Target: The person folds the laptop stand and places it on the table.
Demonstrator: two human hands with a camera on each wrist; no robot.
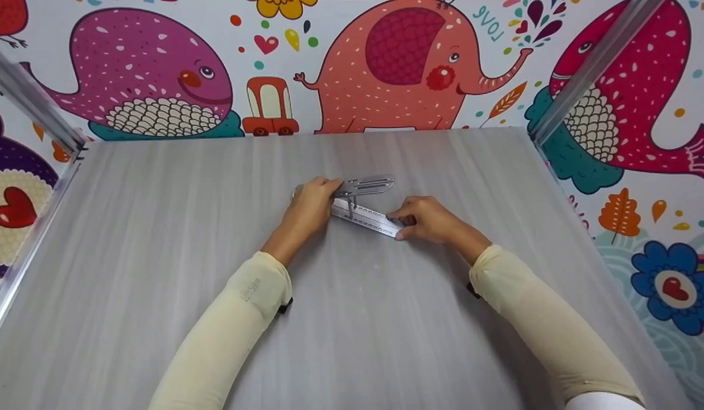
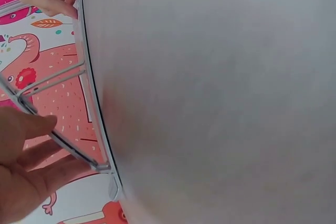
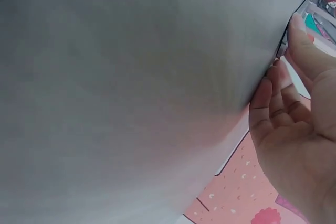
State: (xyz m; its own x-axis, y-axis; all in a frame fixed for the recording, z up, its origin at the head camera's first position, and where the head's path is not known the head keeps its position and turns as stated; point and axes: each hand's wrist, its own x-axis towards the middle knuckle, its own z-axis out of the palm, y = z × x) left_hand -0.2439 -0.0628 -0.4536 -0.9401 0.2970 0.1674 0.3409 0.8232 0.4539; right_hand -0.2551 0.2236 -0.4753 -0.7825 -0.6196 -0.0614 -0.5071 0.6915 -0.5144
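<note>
A folding stand (image 1: 370,221) lies on the table in the head view, its flat base lined with small slots along the edges. Its slotted upper plate (image 1: 369,185) is tilted up from the base, with a thin wire strut (image 1: 352,208) between the two. My left hand (image 1: 311,206) pinches the upper plate near its left end; in the left wrist view, thumb and fingers lie on either side of that plate. At the base's right end, my right hand (image 1: 428,221) holds it between thumb and fingers. The fingers partly hide both ends of the stand.
The grey wood-grain table (image 1: 215,285) reaches back to a wall (image 1: 306,108) printed with cartoon animals. Metal posts (image 1: 591,74) rise at both rear corners, and a metal rail (image 1: 21,273) runs along the left edge.
</note>
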